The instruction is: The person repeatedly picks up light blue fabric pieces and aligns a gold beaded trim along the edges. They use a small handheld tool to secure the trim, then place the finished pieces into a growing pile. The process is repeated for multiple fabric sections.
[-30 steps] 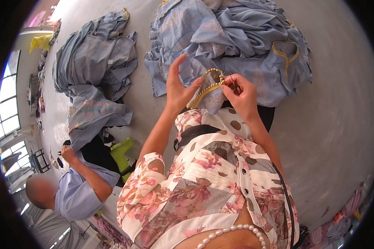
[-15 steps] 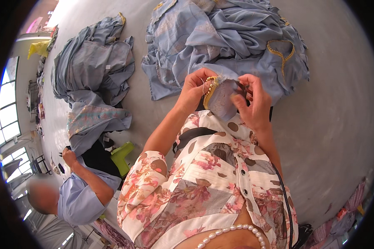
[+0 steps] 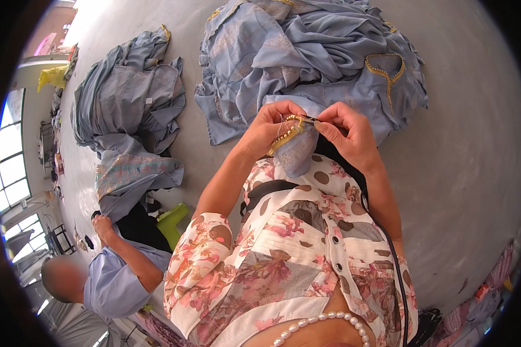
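Observation:
Up in front of my lap, my left hand pinches the edge of a blue-grey garment where a yellow trim with pearl-like beads runs along it. Fine loose threads show by the left fingers. Closed fingers of my right hand hold a small dark tool that looks like thread snips; its tip meets the trim beside my left fingertips. Most of the tool is hidden by the fingers. A flap of the garment hangs below both hands.
A large heap of blue-grey garments lies on the grey surface just beyond my hands. To the left is a second heap. A co-worker in a light blue shirt handles cloth there, near a green chair.
My right hand has come in toward the left, bringing the dark tool's tip to the beaded trim. The held garment edge has turned, and its flap now hangs farther left.

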Demonstrator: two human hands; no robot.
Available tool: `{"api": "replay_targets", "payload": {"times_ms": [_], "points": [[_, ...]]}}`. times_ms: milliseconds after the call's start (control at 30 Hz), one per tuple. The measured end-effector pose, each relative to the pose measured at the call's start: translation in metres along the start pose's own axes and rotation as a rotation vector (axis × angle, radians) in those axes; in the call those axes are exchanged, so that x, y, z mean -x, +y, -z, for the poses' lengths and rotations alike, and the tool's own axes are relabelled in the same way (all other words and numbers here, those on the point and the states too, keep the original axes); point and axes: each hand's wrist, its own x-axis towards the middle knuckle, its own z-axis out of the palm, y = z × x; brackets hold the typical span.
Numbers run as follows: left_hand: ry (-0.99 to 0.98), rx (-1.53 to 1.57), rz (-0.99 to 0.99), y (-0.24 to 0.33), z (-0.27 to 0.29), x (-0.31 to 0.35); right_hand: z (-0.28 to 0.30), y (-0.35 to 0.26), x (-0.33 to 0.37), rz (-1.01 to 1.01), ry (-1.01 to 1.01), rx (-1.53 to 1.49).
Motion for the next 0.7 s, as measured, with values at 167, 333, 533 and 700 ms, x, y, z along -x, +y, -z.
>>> {"api": "replay_targets", "payload": {"times_ms": [167, 333, 533, 700], "points": [[-0.032, 0.069, 0.042, -0.003, 0.002, 0.0, -0.001, -0.001, 0.001, 0.043, 0.035, 0.234], [-0.055, 0.351, 0.013, -0.01, 0.002, -0.003, -0.001, -0.005, -0.001, 0.165, 0.299, -0.013], [0.105, 0.311, 0.036, -0.015, -0.007, -0.008, -0.016, 0.001, -0.004, 0.205, 0.223, 0.326], [0.072, 0.286, 0.009, -0.018, -0.009, -0.008, -0.017, 0.001, -0.008, 0.226, 0.269, 0.375]]}}
